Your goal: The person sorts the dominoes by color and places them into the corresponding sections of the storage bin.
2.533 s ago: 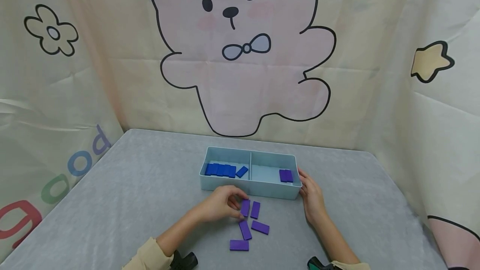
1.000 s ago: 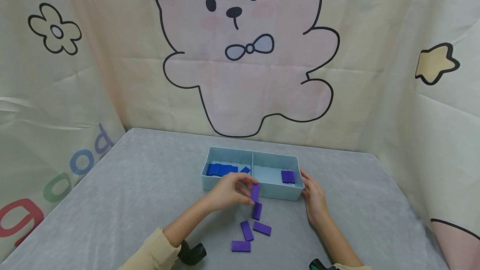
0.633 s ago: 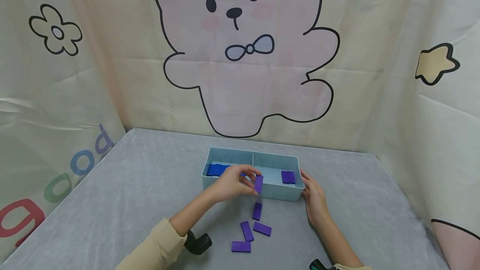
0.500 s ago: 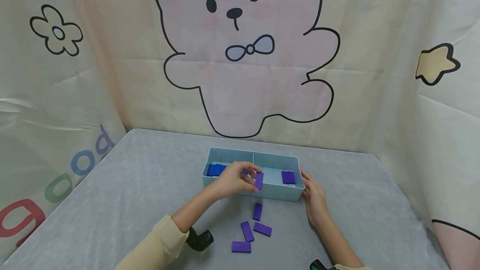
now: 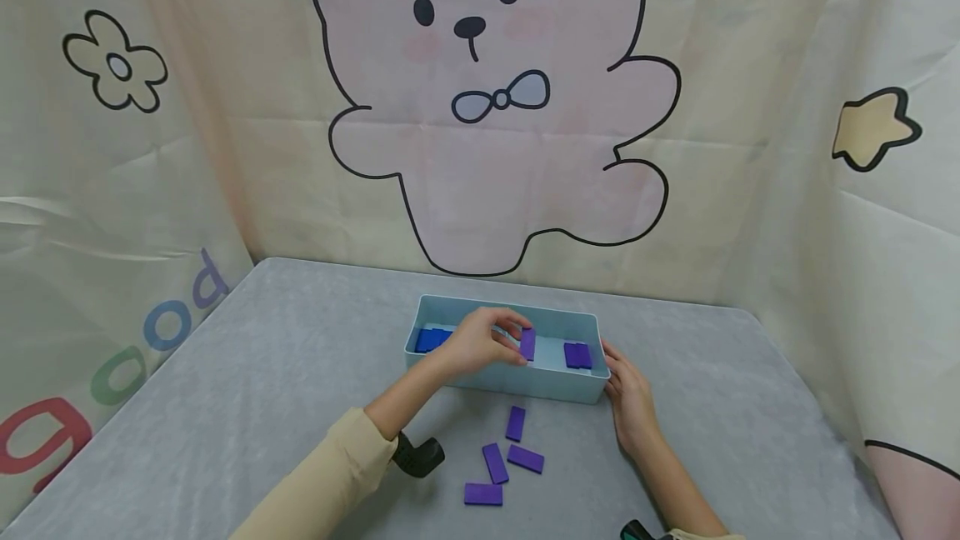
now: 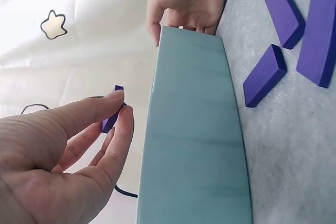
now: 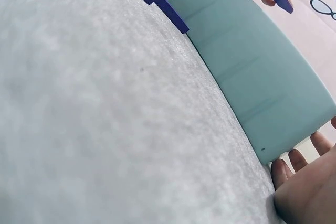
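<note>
Head view faces forward and down; nearer wrist views share the box (image 5: 555, 386).

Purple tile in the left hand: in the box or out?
Out: both wrist views show the purple tile pinched in the left hand, above the rim of the light-blue box, with a gap between.

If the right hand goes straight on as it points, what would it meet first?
Probably the light-blue box: the right hand seems to touch its end, though depth is unclear.

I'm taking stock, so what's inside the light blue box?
Blue tiles lie at the left end, two purple tiles toward the right; the left hand hides part of the middle.
</note>
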`<action>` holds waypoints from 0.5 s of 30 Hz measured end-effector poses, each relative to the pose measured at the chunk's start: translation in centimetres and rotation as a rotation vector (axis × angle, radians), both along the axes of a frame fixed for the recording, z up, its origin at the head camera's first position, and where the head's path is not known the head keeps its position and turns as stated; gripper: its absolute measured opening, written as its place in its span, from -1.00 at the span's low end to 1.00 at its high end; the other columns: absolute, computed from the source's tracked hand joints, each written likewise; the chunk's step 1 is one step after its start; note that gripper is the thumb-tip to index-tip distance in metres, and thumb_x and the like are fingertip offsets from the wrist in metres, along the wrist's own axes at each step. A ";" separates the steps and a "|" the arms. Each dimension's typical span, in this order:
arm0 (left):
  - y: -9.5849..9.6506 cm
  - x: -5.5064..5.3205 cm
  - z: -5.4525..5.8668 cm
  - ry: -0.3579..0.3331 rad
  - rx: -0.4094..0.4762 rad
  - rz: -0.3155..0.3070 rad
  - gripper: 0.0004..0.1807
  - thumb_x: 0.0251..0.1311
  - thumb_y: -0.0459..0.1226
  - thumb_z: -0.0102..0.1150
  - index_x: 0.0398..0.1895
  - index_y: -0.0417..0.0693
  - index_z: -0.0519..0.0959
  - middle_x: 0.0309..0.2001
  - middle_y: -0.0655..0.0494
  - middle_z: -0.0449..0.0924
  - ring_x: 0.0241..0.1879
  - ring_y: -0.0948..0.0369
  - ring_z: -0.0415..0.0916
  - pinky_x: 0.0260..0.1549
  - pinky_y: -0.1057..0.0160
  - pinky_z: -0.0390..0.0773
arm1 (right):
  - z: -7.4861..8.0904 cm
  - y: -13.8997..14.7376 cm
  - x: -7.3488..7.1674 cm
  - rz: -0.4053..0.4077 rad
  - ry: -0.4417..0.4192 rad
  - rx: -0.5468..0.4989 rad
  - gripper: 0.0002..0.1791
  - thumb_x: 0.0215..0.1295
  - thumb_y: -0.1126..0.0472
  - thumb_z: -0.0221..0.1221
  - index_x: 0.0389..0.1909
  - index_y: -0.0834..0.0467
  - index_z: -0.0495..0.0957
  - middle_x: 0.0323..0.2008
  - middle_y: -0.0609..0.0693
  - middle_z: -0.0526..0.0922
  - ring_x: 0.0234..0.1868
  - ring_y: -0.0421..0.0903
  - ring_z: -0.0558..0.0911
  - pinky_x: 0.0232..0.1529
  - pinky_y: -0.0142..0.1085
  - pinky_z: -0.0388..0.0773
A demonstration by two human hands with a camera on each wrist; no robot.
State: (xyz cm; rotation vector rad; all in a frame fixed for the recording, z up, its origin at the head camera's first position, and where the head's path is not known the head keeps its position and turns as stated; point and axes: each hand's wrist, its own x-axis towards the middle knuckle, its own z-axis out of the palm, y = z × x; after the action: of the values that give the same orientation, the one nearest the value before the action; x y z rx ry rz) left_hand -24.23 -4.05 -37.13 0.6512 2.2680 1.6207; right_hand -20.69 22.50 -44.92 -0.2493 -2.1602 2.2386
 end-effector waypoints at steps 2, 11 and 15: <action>0.2 -0.2 0.1 -0.009 -0.004 0.006 -0.50 0.19 -0.50 0.47 0.22 -0.21 0.65 -0.03 -0.05 0.64 -0.13 0.15 0.75 -0.08 0.20 0.75 | 0.0 0.0 0.0 0.000 0.000 0.002 -0.39 0.72 0.15 -0.24 0.67 0.22 0.08 0.68 0.11 0.11 0.61 0.06 0.23 0.14 -0.58 0.37; 1.2 -1.4 0.2 -0.044 0.029 0.001 -0.48 0.17 -0.50 0.49 0.23 -0.18 0.63 -0.04 -0.07 0.68 -0.09 0.13 0.73 -0.01 0.12 0.74 | 0.0 0.0 0.0 0.002 0.004 0.004 -0.39 0.72 0.15 -0.25 0.67 0.23 0.09 0.68 0.11 0.10 0.61 0.07 0.22 0.16 -0.56 0.36; 1.7 -1.7 0.2 -0.038 0.027 -0.003 -0.49 0.17 -0.48 0.50 0.21 -0.17 0.64 -0.03 -0.05 0.68 -0.10 0.15 0.72 -0.02 0.13 0.73 | 0.1 0.0 0.1 0.004 0.007 0.001 -0.39 0.72 0.14 -0.25 0.67 0.24 0.09 0.68 0.12 0.10 0.61 0.07 0.23 0.16 -0.57 0.37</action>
State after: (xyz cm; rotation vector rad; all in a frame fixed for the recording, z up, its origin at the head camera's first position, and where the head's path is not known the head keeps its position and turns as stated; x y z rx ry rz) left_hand -25.97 -2.39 -36.95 0.6246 2.2204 1.6514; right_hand -20.60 22.51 -44.87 -0.2378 -2.1607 2.2367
